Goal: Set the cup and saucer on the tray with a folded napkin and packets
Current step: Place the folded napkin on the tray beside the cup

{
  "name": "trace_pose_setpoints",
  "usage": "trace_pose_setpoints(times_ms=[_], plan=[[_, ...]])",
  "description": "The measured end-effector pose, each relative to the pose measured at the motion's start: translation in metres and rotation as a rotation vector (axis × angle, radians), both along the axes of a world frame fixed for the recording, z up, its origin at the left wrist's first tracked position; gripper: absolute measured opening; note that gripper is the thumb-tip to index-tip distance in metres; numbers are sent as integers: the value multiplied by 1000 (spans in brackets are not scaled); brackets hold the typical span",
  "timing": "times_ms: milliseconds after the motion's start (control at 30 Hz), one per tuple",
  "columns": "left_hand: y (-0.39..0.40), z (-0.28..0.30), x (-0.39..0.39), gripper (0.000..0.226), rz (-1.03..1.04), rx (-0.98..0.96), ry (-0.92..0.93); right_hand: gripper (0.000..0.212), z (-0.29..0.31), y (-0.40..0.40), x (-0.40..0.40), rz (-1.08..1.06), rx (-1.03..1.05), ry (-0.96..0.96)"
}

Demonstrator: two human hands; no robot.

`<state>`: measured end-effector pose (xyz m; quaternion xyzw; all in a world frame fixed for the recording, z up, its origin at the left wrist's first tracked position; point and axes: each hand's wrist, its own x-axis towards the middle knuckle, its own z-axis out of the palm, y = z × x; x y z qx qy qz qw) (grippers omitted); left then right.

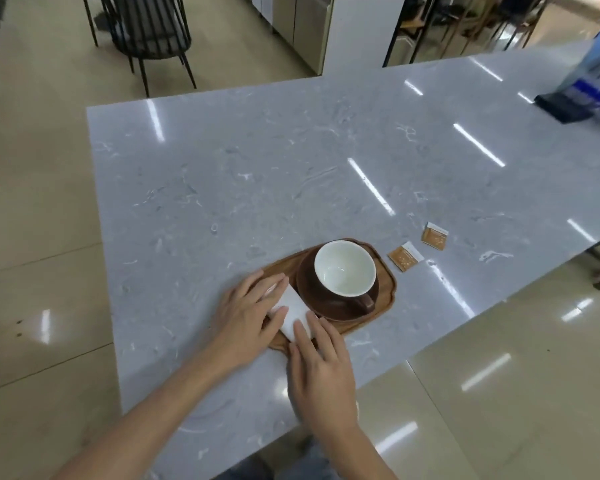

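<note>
Surface: grey marbled stone table [291,168] with a glossy top fills the middle of the frame, over a beige tiled floor [32,202].
Background: black slatted chair [149,26] at upper left; blue and dark bag [582,95] on the table at the upper right edge.
Tray: oblong brown wooden tray [388,284] sits at lower centre, its long axis running from lower left to upper right.
Tray contents: round brown saucer [307,289] on the right half; on it a brown cup with a white inside [343,270], upright and empty, handle pointing to the lower right.
Napkin: folded white paper napkin [293,310] lies on the tray's left half, just beside the saucer, its long axis from upper left to lower right.
Left hand [246,313]: fingers straight, lying flat on the napkin's left side.
Right hand [321,368]: fingers straight, tips pressing the napkin's near end.
Packets: two small tan sugar packets with white ends [405,256] lie on the table right of the tray, near each other, apart from it.
</note>
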<state>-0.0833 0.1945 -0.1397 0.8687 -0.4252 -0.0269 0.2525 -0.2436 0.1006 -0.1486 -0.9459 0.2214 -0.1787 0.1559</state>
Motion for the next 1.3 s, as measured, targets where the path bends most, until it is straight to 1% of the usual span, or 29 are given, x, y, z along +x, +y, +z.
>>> trace_pose_setpoints(times_ms=[100,233,333,400,433,533,567,600,667,733,800,867,933,1000,1100,1167,1200,1233,1300], plan=[[-1,0,-1,59,-15,113,-30,36,-1,1,-1,-19,-14,41],[-6,1,12,64,-105,187,15,34,-1,3,6,-32,-4,43],[-7,3,17,62,-146,191,40,41,0,3,7,-32,138,59],[-7,4,19,56,-156,185,49,45,-6,4,6,-17,168,15],[-8,5,19,55,-154,185,51,42,-9,2,6,-8,176,5],[-11,7,18,56,-127,224,40,34,-4,-8,9,0,77,-26],[-11,7,17,58,-112,240,23,33,-3,-12,10,13,44,-11],[-12,8,16,59,-97,244,9,33,2,-16,11,24,55,18],[-14,8,15,57,-69,198,37,33,9,-24,10,76,84,56],[-16,11,15,54,-38,105,121,33,21,-36,5,169,130,66],[-21,18,17,54,3,6,181,31,41,-54,-1,267,237,47],[-30,30,21,53,70,-75,198,25,64,-81,-7,330,359,-9],[-44,44,30,47,131,-128,195,19,83,-113,-10,343,458,-96],[-64,59,37,34,160,-145,192,16,97,-148,-11,279,521,-168],[-98,82,42,29,143,-153,233,18,98,-200,-4,113,513,-213],[-120,92,43,27,119,-160,282,18,85,-235,2,-7,504,-160],[-131,95,43,26,108,-154,316,16,77,-253,5,-64,493,-113],[-143,97,43,25,100,-140,352,18,68,-269,8,-122,479,-58],[-168,99,42,24,82,-65,393,33,52,-295,15,-193,436,54]])
